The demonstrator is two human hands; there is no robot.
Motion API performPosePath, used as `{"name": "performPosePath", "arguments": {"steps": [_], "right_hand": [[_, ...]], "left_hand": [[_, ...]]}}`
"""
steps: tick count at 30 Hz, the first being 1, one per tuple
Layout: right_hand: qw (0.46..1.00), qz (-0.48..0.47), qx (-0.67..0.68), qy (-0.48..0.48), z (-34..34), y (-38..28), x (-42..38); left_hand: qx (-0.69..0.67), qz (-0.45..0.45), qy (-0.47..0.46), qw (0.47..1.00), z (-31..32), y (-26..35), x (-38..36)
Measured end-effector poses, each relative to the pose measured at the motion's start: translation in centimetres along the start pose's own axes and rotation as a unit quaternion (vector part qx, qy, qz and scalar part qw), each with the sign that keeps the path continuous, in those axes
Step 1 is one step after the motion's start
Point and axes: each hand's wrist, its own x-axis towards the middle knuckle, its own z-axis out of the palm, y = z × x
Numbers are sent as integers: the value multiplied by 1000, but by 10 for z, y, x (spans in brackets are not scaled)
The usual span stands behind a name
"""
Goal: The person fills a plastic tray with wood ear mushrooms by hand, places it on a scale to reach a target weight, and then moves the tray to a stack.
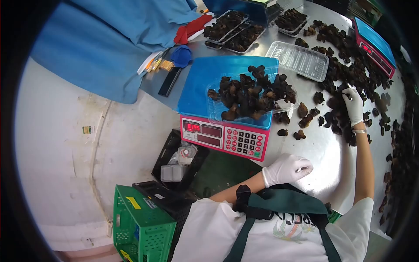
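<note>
My left hand (288, 169), in a white glove, is above the table's near edge, its fingers curled together; whether anything is in them I cannot make out. My right hand (353, 106), also gloved, reaches into the dark brown fungus pieces (336, 72) at the right, its fingers curled at the pile. A clear plastic tray (214, 114) heaped with dark fungus (253, 94) rests on the blue top of a pink scale (224, 137), which shows red digits. Loose pieces (302, 110) lie between the scale and my right hand.
An empty clear tray (301, 61) lies behind the scale. Filled trays (242, 37) stand at the back, and a second scale (375, 48) at the far right. Blue cloth (113, 39) hangs at upper left. A green crate (144, 227) and black crate (159, 159) are below.
</note>
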Motion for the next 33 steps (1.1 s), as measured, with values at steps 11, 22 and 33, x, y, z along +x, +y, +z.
{"name": "performPosePath", "arguments": {"steps": [11,22,33], "right_hand": [[982,60,-165,-66,3,-38,-8],[944,125,246,-180,-17,-117,1],[882,-245,229,-331,48,-256,65]], "left_hand": [[30,23,40,998,41,-35,5],[5,0,33,999,40,-32,8],[21,-9,44,999,41,-32,6]]}}
